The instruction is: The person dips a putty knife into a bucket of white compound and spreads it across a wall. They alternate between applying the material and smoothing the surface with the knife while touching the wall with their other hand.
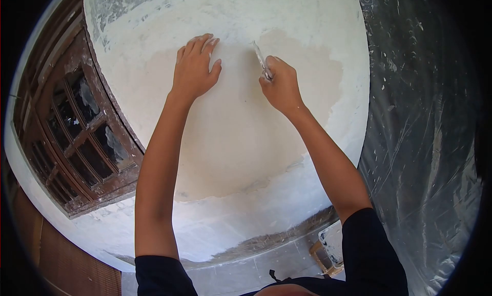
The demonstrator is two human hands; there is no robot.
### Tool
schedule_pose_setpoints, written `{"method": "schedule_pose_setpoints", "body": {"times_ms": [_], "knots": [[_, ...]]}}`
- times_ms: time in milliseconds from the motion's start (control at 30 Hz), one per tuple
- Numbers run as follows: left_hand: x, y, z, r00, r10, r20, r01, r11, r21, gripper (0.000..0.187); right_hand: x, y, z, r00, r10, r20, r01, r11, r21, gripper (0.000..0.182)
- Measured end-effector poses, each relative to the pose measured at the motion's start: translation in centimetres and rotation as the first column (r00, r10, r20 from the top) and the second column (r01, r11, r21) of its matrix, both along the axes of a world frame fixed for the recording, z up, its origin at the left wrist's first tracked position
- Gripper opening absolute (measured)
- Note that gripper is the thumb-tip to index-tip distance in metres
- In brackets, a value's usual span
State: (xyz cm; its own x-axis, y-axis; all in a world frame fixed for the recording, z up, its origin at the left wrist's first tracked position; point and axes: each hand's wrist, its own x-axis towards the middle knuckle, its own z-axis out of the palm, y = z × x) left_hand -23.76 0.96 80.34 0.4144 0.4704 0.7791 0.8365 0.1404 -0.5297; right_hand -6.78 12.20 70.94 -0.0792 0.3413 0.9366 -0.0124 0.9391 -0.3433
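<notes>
My left hand (197, 68) rests with its fingers spread on the upper part of a white wall (225, 219), holding nothing. To its right, my right hand (281, 85) is closed around a thin scraper (260, 59) smeared with white, whose blade points up and to the left near the wall. A large beige, damp-looking patch (230, 147) covers the middle of the wall, below and between both hands. Its edges are uneven.
A brown wooden window (84, 137) with several panes and white smears is on the left. Dark plastic sheeting (415, 116) hangs on the right. Low at the right, a white-smeared tray (332, 240) sits on a wooden stool (321, 258) above the grey tiled floor (246, 270).
</notes>
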Motion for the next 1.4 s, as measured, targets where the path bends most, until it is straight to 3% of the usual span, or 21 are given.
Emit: {"method": "schedule_pose_setpoints", "body": {"times_ms": [33, 100, 167, 367, 500, 600, 667, 800, 900, 967, 1000, 1067, 1200, 1267, 1300, 1367, 1400], "knots": [[-0.4, 0.1, 0.4, 0.999, 0.034, -0.027, -0.033, 0.998, 0.044, 0.05, -0.8, -0.5, 0.3, 0.996, -0.087, -0.034, 0.091, 0.981, 0.173, 0.019], [-1.0, 0.3, 1.0, 0.996, 0.064, -0.055, -0.059, 0.994, 0.091, 0.051, -2.5, -1.0, 0.7, 0.987, -0.157, 0.041, 0.148, 0.973, 0.177, 0.018], [-1.6, 0.5, 1.4, 0.99, 0.106, -0.096, -0.089, 0.982, 0.168, 0.053, -4.5, -0.4, 0.8, 0.97, -0.233, -0.061, 0.241, 0.933, 0.268, 0.023], [-2.5, 0.2, 1.6, 0.988, 0.13, -0.078, -0.12, 0.985, 0.122, 0.058, -6.9, 0.0, 1.3, 0.919, -0.394, -0.024, 0.37, 0.838, 0.401, 0.02], [-3.0, 0.0, 1.9, 0.988, 0.137, -0.071, -0.127, 0.984, 0.126, 0.058, -7.8, -0.4, 1.6, 0.921, -0.384, -0.06, 0.364, 0.798, 0.48, 0.023], [-3.2, -0.1, 2.1, 0.987, 0.144, -0.074, -0.133, 0.981, 0.14, 0.057, -8.6, -0.5, 2.0, 0.887, -0.462, -0.013, 0.409, 0.772, 0.487, 0.027], [-3.1, 0.0, 2.0, 0.988, 0.143, -0.055, -0.135, 0.982, 0.13, 0.057, -8.6, -0.9, 2.1, 0.782, -0.596, 0.182, 0.456, 0.746, 0.484, 0.028], [-3.1, 0.0, 1.9, 0.985, 0.16, -0.058, -0.15, 0.978, 0.148, 0.057, -8.0, -1.2, 2.3, 0.753, -0.603, 0.262, 0.429, 0.753, 0.499, 0.028], [-2.8, -0.2, 2.3, 0.987, 0.15, -0.061, -0.141, 0.98, 0.139, 0.056, -6.6, -1.5, 1.4, 0.768, -0.579, 0.274, 0.388, 0.761, 0.52, 0.025], [-2.6, -0.3, 2.8, 0.983, 0.178, -0.046, -0.172, 0.979, 0.108, 0.055, -5.1, -1.6, 1.0, 0.883, -0.434, 0.18, 0.323, 0.839, 0.439, 0.018], [-2.4, -0.3, 3.0, 0.983, 0.177, -0.046, -0.171, 0.979, 0.11, 0.055, -4.0, -1.7, 1.4, 0.882, -0.436, 0.179, 0.324, 0.837, 0.441, 0.018], [-2.4, -0.1, 3.6, 0.979, 0.199, -0.052, -0.192, 0.974, 0.119, 0.054, -1.3, -2.4, 2.9, 0.956, -0.275, 0.103, 0.229, 0.918, 0.324, 0.019], [-2.6, 0.8, 3.8, 0.978, 0.179, -0.106, -0.16, 0.973, 0.167, 0.054, 1.3, 0.5, 7.7, 0.973, -0.232, 0.02, 0.214, 0.924, 0.318, 0.024], [-2.8, 1.2, 3.7, 0.976, 0.196, -0.092, -0.18, 0.97, 0.161, 0.055, 1.9, 1.8, 10.1, 0.999, -0.043, 0.022, 0.037, 0.971, 0.236, 0.027], [-2.7, 1.2, 3.6, 0.975, 0.201, -0.091, -0.184, 0.969, 0.164, 0.055, 2.0, 1.7, 10.9, 0.999, -0.039, 0.023, 0.032, 0.97, 0.239, 0.027], [-2.7, 1.1, 3.5, 0.968, 0.24, -0.069, -0.229, 0.964, 0.136, 0.058, 1.9, 1.5, 12.2, 0.976, 0.213, 0.054, -0.219, 0.963, 0.16, 0.024], [-2.6, 1.2, 3.5, 0.967, 0.245, -0.069, -0.234, 0.962, 0.137, 0.058, 1.5, 2.1, 13.1, 0.959, 0.244, 0.147, -0.259, 0.961, 0.096, 0.034]]}}
